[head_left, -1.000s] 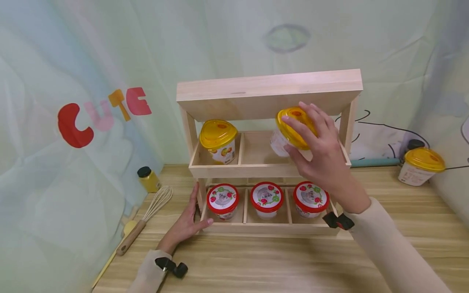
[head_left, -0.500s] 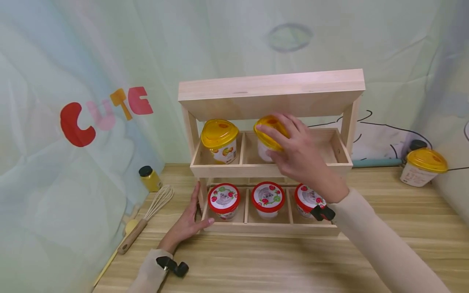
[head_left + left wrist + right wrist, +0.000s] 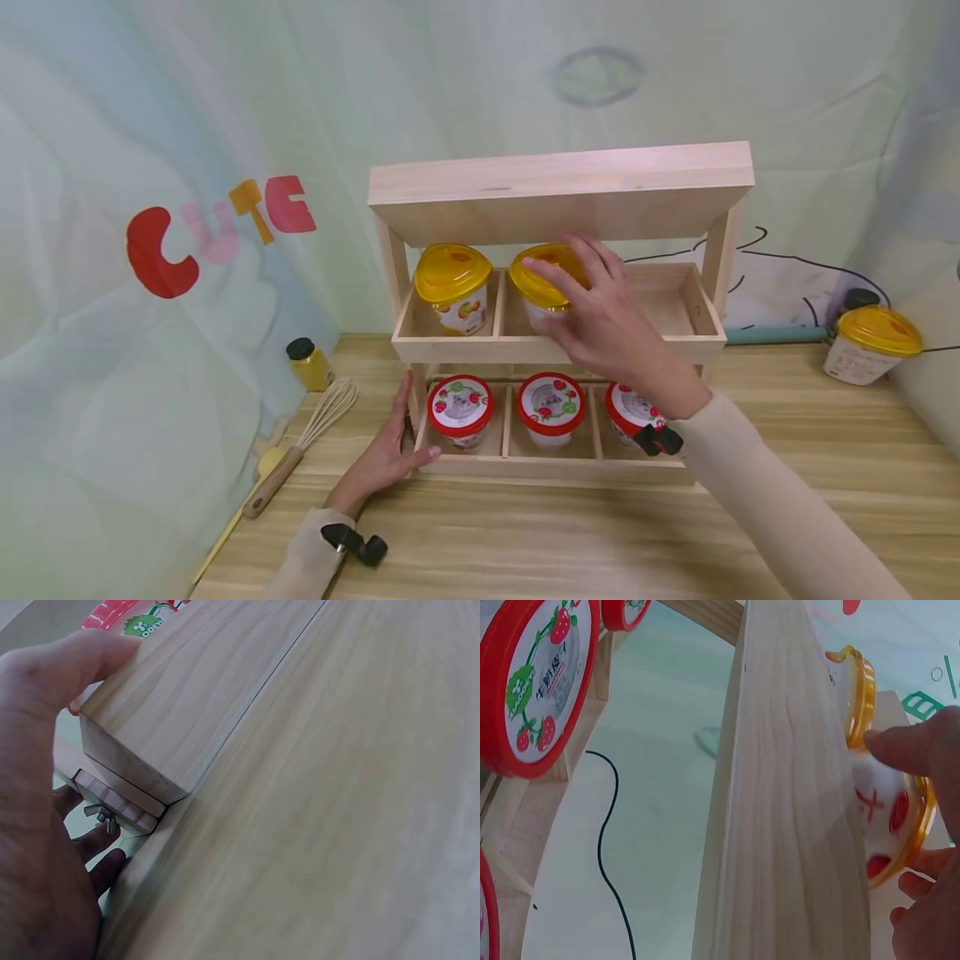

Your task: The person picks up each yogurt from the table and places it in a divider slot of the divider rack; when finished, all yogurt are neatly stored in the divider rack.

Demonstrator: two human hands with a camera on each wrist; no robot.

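Note:
A wooden two-tier rack [image 3: 558, 196] stands on the table. My right hand [image 3: 592, 312] grips a yellow-lidded cup [image 3: 534, 283] by its lid in the middle compartment of the upper tier; the cup [image 3: 889, 825] shows beside my fingers behind the shelf's front rail. Another yellow-lidded cup [image 3: 453, 285] sits in the upper left compartment. Three red-lidded cups [image 3: 550, 403] fill the lower tier. My left hand [image 3: 386, 450] rests flat against the rack's lower left corner [image 3: 142, 712], thumb on the front rail.
A third yellow-lidded cup [image 3: 870, 343] stands at the far right by a dark-capped jar. A whisk [image 3: 300, 446], a yellow spatula and a small yellow bottle [image 3: 309, 364] lie left of the rack. The upper right compartment [image 3: 663, 304] holds nothing.
My right hand carried the yellow-lidded cup leftward from the upper right side and lowered it into the middle upper compartment. My left hand stayed at the rack's corner.

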